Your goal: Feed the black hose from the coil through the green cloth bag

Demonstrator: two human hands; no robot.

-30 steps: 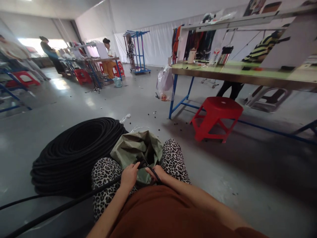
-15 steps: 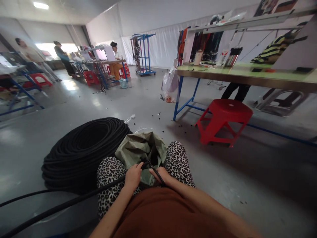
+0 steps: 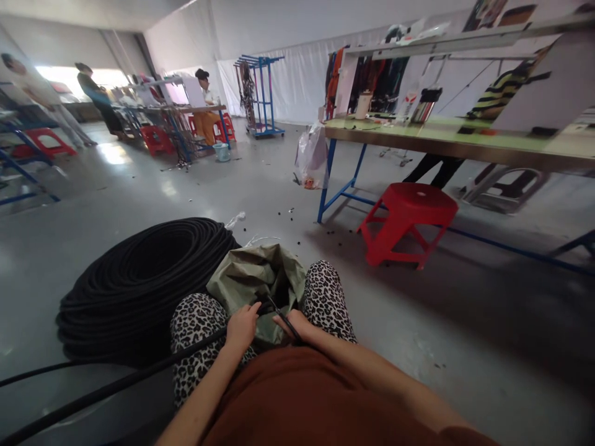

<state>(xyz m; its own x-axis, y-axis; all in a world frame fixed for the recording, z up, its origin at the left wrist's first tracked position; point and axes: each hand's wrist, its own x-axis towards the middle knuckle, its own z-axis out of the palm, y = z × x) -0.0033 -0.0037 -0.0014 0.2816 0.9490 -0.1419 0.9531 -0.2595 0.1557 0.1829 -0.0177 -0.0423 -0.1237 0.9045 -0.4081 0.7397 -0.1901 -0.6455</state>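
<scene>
My left hand (image 3: 242,329) is closed around a thick black cord (image 3: 153,370), which runs in from the lower left across my left thigh. Its end lies just past my fingers, over the mouth of an olive-green bag (image 3: 242,279) between my knees. Dark scissors (image 3: 289,326) are gripped in my right hand (image 3: 297,323), their blades pointing up and left, close to the cord's end. Whether the blades touch the cord I cannot tell. On the floor to the left sits a big coil of the black cord (image 3: 102,294).
A red stool (image 3: 421,198) stands front right beside a long worktable (image 3: 395,137) with blue legs. From the table's near corner hangs a plastic bag (image 3: 310,158). Small black bits are scattered on the floor. Several people work farther back, near a blue rack (image 3: 264,96).
My view has swung slightly to the right, so everything sits farther left in the picture. Both hands keep their grip and nearly the same place over the bag.
</scene>
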